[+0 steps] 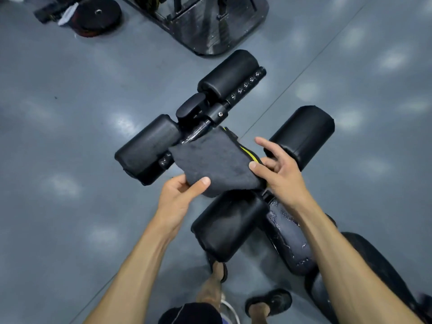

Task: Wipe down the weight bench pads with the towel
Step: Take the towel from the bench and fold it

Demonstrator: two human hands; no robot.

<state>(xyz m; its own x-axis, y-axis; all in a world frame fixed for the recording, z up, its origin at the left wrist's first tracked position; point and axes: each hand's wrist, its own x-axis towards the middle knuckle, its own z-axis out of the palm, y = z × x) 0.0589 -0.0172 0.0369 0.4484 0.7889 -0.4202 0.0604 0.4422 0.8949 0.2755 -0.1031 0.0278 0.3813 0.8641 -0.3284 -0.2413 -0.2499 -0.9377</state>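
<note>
You're between wipes: your left hand pinches the grey towel above the near roller pad, right hand spread at its edge, so refold, then press down.
</note>
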